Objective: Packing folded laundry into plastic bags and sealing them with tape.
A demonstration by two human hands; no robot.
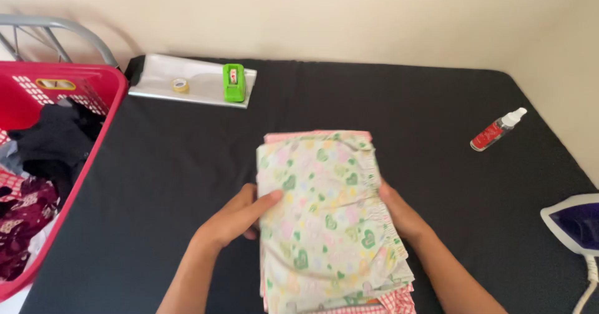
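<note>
Gripping both sides, the left hand (pixel 240 214) and right hand (pixel 399 213) curled round the folded stack of clothes (pixel 324 220) on the black table (pixel 405 120); uneven lower layers could have slipped out.

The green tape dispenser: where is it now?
In the head view, the green tape dispenser sits upper left on a white sheet, beside a tape roll.

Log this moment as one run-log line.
left hand: grips stack's left edge | right hand: grips right edge | folded clothes stack: on black surface | laundry basket: left
</note>
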